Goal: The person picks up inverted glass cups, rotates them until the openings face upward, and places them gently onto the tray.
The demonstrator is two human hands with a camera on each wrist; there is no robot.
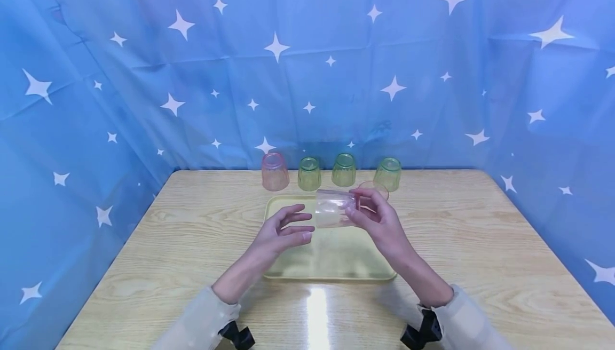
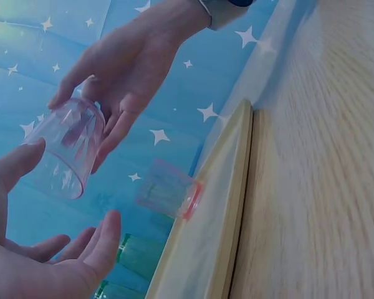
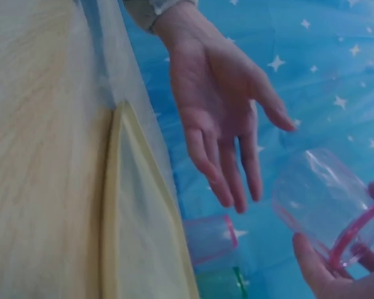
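Observation:
A clear pink-tinted plastic cup [image 1: 331, 209] lies on its side in the air over a pale yellow tray [image 1: 307, 264]. My right hand [image 1: 379, 222] grips it near the narrower, pink-ringed end, with the wide end toward the left. My left hand [image 1: 283, 230] is just left of the cup, fingers spread and slightly bent, holding nothing. In the left wrist view, the left thumb overlaps the outline of the held cup [image 2: 65, 149]; whether they touch, I cannot tell. Partly behind my right hand is another pink cup [image 1: 381, 186].
Along the back of the wooden table [image 1: 192, 232] stand a pink cup [image 1: 275, 175], a yellow-green cup [image 1: 309, 175], and two green cups [image 1: 344, 173] [image 1: 388, 173], narrow ends up. A blue star-printed curtain [image 1: 307, 72] hangs behind and at both sides.

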